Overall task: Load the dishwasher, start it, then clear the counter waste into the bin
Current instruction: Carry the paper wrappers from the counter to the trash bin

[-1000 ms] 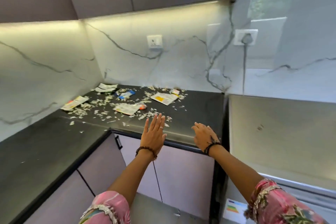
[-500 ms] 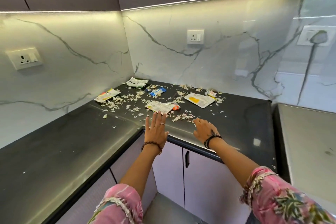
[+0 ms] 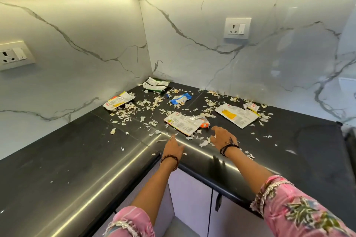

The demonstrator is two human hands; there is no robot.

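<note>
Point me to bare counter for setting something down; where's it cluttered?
Free: the left run of the counter, from the left socket wall to the front edge, only stray flecks. Also the right end past the yellow-patch wrapper. Crowded: the corner, with wrappers and peels, up to both hands, left and right.

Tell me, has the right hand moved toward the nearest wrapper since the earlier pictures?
Yes. The right hand has advanced from the counter edge toward the wall; its fingertips now almost reach the nearest wrapper.
</note>
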